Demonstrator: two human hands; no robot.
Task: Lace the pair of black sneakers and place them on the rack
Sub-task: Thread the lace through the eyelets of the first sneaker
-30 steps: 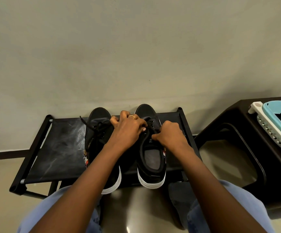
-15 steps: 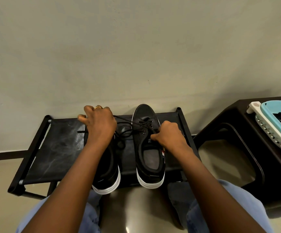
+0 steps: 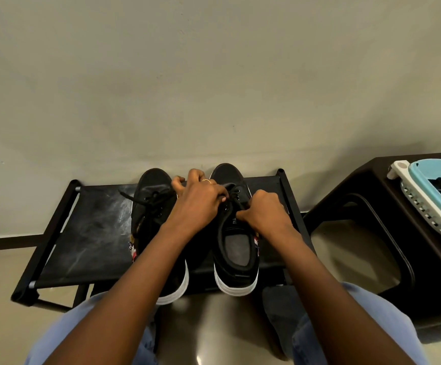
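Back comes the left hand (image 3: 197, 204) from its wide pull out over the left shoe (image 3: 156, 222), and now it sits bunched over the laces at the front of the right shoe (image 3: 236, 233), fingers curled, though what exactly it pinches is hidden under the knuckles. Both shoes stand side by side on the black rack (image 3: 87, 233), toes to the wall, heels hanging a little past the front rail, so they are where they belong already and it is the lacing that looks unfinished. Over by the shoe's opening, the right hand (image 3: 260, 216) is closed tight near the top eyelets, seemingly gripping the tongue or a lace end; I cannot tell which. Trouble could come from a hard tug: with the heels overhanging, a sharp pull toward the person might drag the right shoe off the edge. Smaller worry, the left shoe's lace (image 3: 148, 204) lies loose and tangled across its top, one end trailing onto the rack, and a passing wrist might snag it and undo work.
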